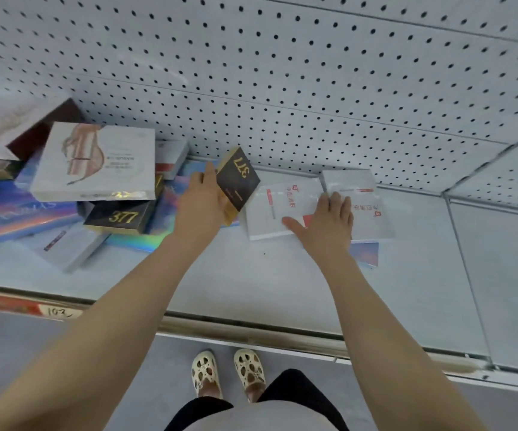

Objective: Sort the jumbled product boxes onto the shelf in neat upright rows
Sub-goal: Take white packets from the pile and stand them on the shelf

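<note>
Cream perforated shoes (228, 373) are standing on the grey floor just below the metal front edge of the shelf (282, 284), and two bare forearms are reaching up from there over the pale shelf board.

Taking the black box marked 377 in gold (238, 181) as the landmark: the left hand (201, 199) is gripping it from its left side, fingers curled round its gold edge, and is holding it tilted above the shelf, close to the pegboard back wall (313, 88).

Just right of that box, a white box with red lettering (278, 206) is lying flat on the shelf. The right hand (326, 222) is resting on it with fingers straight and spread, thumb pointing left, pressing down and gripping nothing. A second white box with red lettering (366, 194) is lying flat directly right of the first, partly under the fingertips, touching the back wall. An iridescent blue box (365, 255) is peeking out from beneath this pair, nearer the shelf edge.

Well left of the black box, a jumbled heap is sitting: a large white box printed with a long-haired figure (96, 163) is lying on top, another black 377 box (121, 217) is lying flat below it, and holographic flat boxes (24, 216) are spreading underneath.
</note>
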Available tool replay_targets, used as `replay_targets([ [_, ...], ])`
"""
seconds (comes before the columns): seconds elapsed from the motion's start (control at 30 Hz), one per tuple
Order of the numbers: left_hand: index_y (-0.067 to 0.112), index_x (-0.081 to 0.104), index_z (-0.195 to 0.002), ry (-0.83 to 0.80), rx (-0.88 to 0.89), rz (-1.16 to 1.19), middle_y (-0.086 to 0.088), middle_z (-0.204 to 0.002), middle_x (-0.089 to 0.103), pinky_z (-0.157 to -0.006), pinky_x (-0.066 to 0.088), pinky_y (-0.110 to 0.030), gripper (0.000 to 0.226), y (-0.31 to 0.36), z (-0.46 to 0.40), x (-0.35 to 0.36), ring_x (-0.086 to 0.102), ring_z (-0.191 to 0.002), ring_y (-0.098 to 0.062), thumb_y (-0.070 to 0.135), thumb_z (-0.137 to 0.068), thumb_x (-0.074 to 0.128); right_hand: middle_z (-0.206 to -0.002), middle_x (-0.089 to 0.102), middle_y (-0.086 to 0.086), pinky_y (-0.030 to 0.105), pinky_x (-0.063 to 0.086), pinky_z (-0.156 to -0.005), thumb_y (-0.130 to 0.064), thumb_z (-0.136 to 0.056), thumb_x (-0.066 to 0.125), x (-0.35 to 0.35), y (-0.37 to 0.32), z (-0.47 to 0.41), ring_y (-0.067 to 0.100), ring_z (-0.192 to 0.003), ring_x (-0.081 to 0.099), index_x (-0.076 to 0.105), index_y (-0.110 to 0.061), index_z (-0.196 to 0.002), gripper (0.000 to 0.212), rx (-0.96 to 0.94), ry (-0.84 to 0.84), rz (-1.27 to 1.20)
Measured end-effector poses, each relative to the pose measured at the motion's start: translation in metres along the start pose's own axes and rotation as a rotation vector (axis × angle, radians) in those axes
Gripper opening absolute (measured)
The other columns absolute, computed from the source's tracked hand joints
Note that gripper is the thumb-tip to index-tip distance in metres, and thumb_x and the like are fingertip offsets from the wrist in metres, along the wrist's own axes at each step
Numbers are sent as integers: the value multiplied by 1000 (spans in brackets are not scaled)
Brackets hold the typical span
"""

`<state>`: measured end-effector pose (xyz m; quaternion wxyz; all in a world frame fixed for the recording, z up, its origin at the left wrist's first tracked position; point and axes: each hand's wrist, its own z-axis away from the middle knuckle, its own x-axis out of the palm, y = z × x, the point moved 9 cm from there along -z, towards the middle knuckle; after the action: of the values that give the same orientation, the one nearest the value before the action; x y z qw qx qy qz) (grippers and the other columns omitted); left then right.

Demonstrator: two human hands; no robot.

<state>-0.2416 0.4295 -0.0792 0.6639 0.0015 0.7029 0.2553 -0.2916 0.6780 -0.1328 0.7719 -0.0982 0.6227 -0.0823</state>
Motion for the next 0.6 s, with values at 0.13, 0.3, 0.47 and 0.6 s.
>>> replay_targets([
  [0.13,9,38,-143,89,-19,181,-18,-131,46,-81,39,-39,52,-7,18,-7,49,-112,-36,11,-93,52,-161,20,7,44,17,-119,-50,-85,69,-5,-15,-2,30,-152,1,36,-17,-147,77,-231,-69,-70],
  [0.3,12,50,-127,152,-157,426,-9,-114,61,-83,49,-39,32,-30,47,-7,59,-103,-28,16,-95,52,-159,29,7,41,13,-122,-27,-78,80,-22,-3,-1,31,-151,10,39,-21,-149,82,-357,-164,-76],
  [0.47,8,52,-126,143,-211,458,-11,-115,63,-80,46,-35,31,-40,77,2,58,-101,-25,17,-97,52,-144,40,20,44,28,-113,-20,-87,66,-16,1,6,38,-137,29,25,-8,-151,77,-328,-212,-74],
  [0.6,10,50,-124,143,-216,463,-8,-115,62,-80,45,-33,29,-34,88,5,58,-99,-23,16,-96,55,-140,44,20,34,38,-105,-17,-93,50,-25,-8,-5,37,-130,41,25,-12,-151,63,-238,-176,-185],
])
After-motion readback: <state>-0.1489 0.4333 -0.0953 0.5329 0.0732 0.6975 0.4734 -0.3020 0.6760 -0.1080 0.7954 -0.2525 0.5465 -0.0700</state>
